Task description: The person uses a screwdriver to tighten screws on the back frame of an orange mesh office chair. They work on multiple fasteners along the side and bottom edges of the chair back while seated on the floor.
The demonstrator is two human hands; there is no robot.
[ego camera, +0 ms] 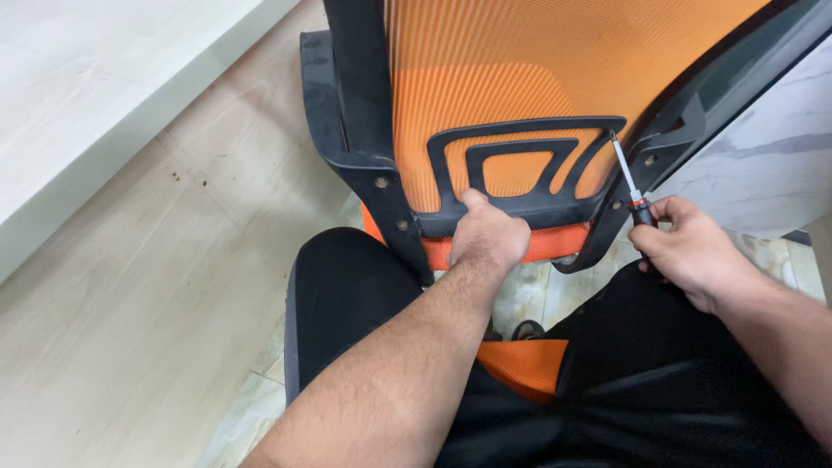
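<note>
Head view: left hand [487, 236] grips curved black plastic lumbar brace [525, 165]; right hand [693, 247] holds slim metal-shaft screwdriver [629, 186].

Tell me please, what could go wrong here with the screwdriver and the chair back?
1. The screwdriver sits tilted at the black frame; its tip may slip and scratch the plastic or poke the orange mesh.
2. The left hand grips the lumbar support close by; a slip could reach its fingers.
3. The right hand holds only the handle's end, so control may be weak.
</note>
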